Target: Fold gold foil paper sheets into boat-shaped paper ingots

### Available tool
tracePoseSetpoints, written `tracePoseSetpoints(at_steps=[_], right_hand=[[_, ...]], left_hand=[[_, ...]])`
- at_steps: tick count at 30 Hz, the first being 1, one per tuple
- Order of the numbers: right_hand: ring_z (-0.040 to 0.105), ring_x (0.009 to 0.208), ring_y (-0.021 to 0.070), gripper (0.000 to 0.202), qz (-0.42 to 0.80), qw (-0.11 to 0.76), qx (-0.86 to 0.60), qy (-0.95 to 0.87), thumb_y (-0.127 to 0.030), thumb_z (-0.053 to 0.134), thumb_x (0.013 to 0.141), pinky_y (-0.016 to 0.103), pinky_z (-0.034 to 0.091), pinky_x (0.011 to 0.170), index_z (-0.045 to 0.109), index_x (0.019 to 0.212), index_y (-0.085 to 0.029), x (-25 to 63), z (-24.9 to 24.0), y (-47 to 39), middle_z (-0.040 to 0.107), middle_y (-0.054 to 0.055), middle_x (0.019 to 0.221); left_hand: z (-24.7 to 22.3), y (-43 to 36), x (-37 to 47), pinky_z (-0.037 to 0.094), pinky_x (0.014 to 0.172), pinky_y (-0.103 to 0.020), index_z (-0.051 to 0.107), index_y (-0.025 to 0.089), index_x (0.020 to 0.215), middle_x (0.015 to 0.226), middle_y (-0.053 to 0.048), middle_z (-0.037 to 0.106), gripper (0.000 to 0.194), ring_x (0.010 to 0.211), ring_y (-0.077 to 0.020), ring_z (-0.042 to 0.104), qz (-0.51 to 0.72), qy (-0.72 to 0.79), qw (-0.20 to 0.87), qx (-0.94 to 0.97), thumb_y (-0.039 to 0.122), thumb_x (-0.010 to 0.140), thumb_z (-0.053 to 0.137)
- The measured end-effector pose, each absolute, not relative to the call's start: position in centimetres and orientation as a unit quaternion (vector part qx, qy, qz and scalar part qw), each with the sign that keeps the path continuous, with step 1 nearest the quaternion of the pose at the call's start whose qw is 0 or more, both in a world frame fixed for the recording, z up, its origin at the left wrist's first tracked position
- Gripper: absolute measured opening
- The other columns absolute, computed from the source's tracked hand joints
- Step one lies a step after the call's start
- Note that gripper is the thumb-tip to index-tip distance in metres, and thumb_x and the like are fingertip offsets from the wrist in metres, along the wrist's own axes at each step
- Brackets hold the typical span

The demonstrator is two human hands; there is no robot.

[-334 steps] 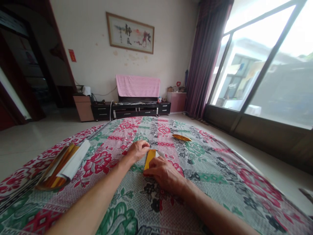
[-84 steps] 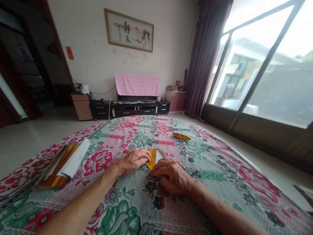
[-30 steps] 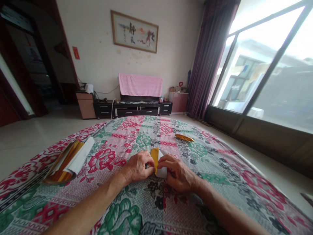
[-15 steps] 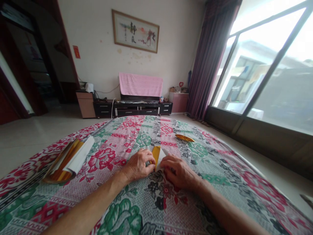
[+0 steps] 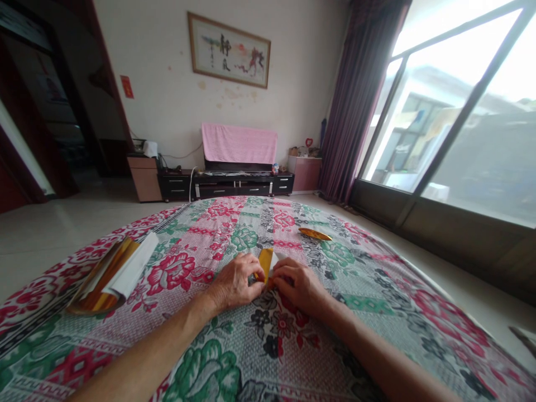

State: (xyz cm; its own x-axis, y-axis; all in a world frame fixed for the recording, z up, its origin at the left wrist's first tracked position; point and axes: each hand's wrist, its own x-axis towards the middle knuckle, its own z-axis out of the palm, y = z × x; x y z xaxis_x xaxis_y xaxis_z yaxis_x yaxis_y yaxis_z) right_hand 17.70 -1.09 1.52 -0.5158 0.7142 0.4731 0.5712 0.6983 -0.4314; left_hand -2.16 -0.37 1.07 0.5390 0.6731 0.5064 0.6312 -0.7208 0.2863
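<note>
A small gold and white sheet of paper [image 5: 265,262], partly folded, lies between my hands on the patterned tablecloth [image 5: 205,346]. My left hand [image 5: 238,282] pinches its gold left side between thumb and fingers. On the right, my right hand [image 5: 299,285] grips the lower right part, where a bit of gold shows under the fingertips. Part of the paper is hidden by my fingers. Beyond my right hand rests a folded gold piece [image 5: 315,234], narrow with pointed ends. A stack of gold and white papers [image 5: 113,279] sits at the left of the table.
Past the far table edge stands a low black cabinet [image 5: 234,187] with a pink cloth [image 5: 239,143] over something on it. A purple curtain [image 5: 364,100] and a large window [image 5: 460,123] are at the right. A framed picture [image 5: 228,50] hangs on the wall.
My right hand's fingers have drawn in at the paper's lower right, and gold now shows there where white was. My left hand keeps its pinch. The view has shifted slightly.
</note>
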Motion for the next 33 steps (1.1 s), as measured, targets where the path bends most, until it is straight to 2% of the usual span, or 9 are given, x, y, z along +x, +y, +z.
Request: tracePoseSetpoints(at_steps=[6,11,22,27,33], right_hand=[[0.057,0.080,0.0128,0.013,0.095,0.336,-0.377,-0.858,-0.010,0.054,0.078,0.025,0.044,0.076,0.063,0.075,-0.019,17.4,0.8,-0.8,0.062,0.002,0.084],[0.055,0.079,0.0144,0.006,0.071,0.328,-0.403,-0.852,-0.013,0.057,0.077,0.028,0.042,0.075,0.060,0.080,-0.018,17.3,0.6,-0.9,0.059,0.003,0.083],[0.052,0.080,0.0153,0.013,0.060,0.309,-0.414,-0.854,-0.007,0.052,0.075,0.029,0.040,0.076,0.059,0.078,-0.018,16.7,1.0,-1.6,0.057,0.004,0.083],[0.052,0.080,0.0159,0.009,0.064,0.316,-0.408,-0.854,-0.013,0.052,0.078,0.030,0.040,0.078,0.061,0.079,-0.018,16.6,1.4,-2.0,0.057,0.004,0.082],[0.052,0.078,0.0153,0.009,0.068,0.324,-0.430,-0.840,-0.009,0.054,0.074,0.030,0.040,0.076,0.059,0.074,-0.018,16.5,0.9,-1.6,0.057,0.004,0.082]], left_hand=[[1.2,-0.7,-2.1,0.042,0.083,-0.034,0.061,0.019,0.076,0.083,-0.002,0.058,0.004,0.085,-0.0177,0.052,0.297,0.375,0.034,0.878,0.020,0.073,0.058],[1.2,-0.8,-2.1,0.041,0.084,-0.034,0.061,0.019,0.076,0.083,-0.003,0.058,0.005,0.085,-0.0177,0.052,0.297,0.370,0.032,0.880,0.019,0.074,0.057],[1.3,-0.9,-2.1,0.042,0.083,-0.034,0.062,0.020,0.081,0.086,-0.003,0.058,0.008,0.087,-0.0192,0.051,0.285,0.379,0.032,0.880,0.020,0.075,0.056],[1.4,-1.0,-2.1,0.041,0.084,-0.035,0.061,0.020,0.085,0.086,-0.003,0.057,0.011,0.087,-0.0193,0.050,0.272,0.381,0.028,0.883,0.021,0.076,0.055],[1.6,-1.1,-2.0,0.041,0.082,-0.034,0.062,0.020,0.084,0.086,-0.004,0.057,0.010,0.087,-0.0195,0.050,0.272,0.380,0.033,0.883,0.021,0.077,0.054]])
